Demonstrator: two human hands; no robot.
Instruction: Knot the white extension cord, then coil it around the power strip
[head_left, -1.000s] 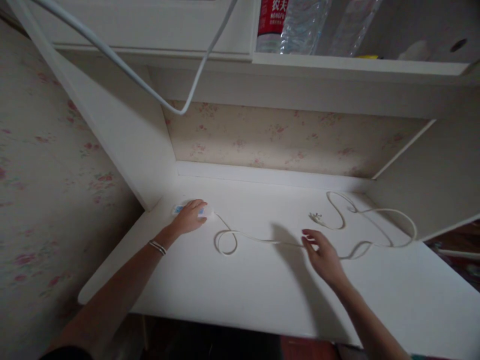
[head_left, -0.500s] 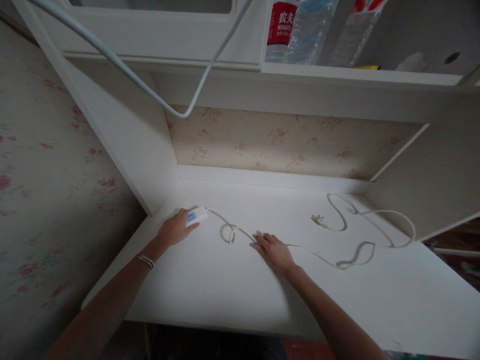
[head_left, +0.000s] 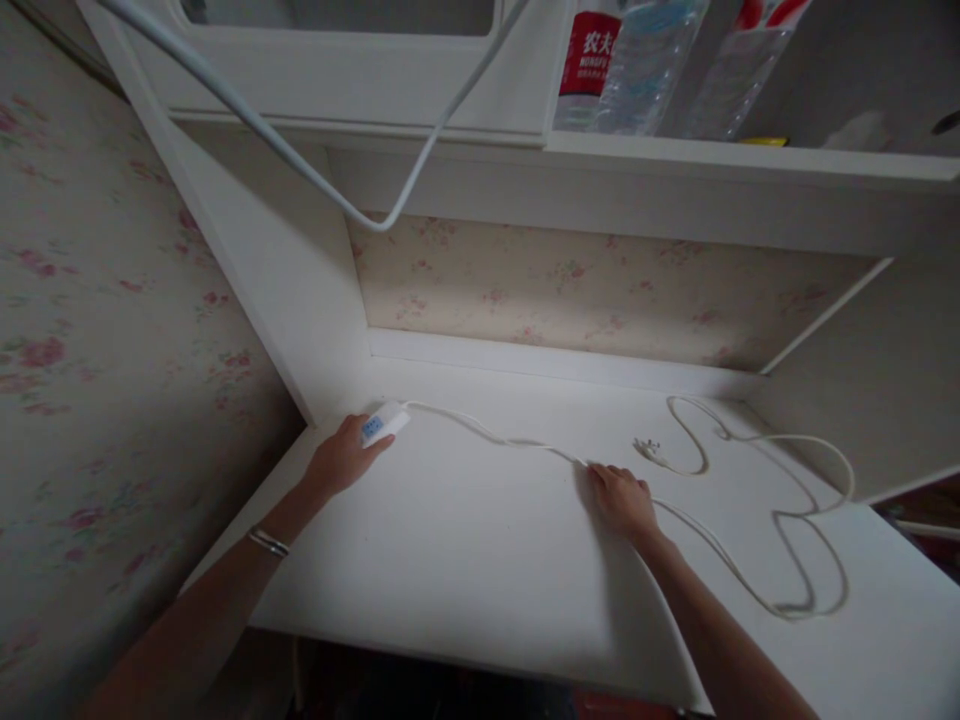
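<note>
A white power strip (head_left: 393, 420) with a blue socket face lies at the left of the white desk (head_left: 465, 560). My left hand (head_left: 342, 458) grips its near end, thumb on one side and fingers on the other. From its far end a white cord (head_left: 480, 428) runs to the right, nearly straight. My right hand (head_left: 621, 498) is closed on this cord near the middle of the desk. Beyond that hand the cord loops loosely over the right side. Its plug (head_left: 649, 450) lies behind my right hand, prongs showing.
A thick white cable (head_left: 300, 180) hangs in a bend before the cabinet (head_left: 360, 85). Several plastic bottles (head_left: 649, 65) stand on the shelf above the desk (head_left: 750, 158). Side panels rise at left (head_left: 262, 270) and right (head_left: 885, 370). Floral wallpaper (head_left: 540, 285) covers the back.
My right hand has moved right along with the cord. The small loop between my hands has opened out, and the slack at the right has shifted outward. The view has shifted slightly.
</note>
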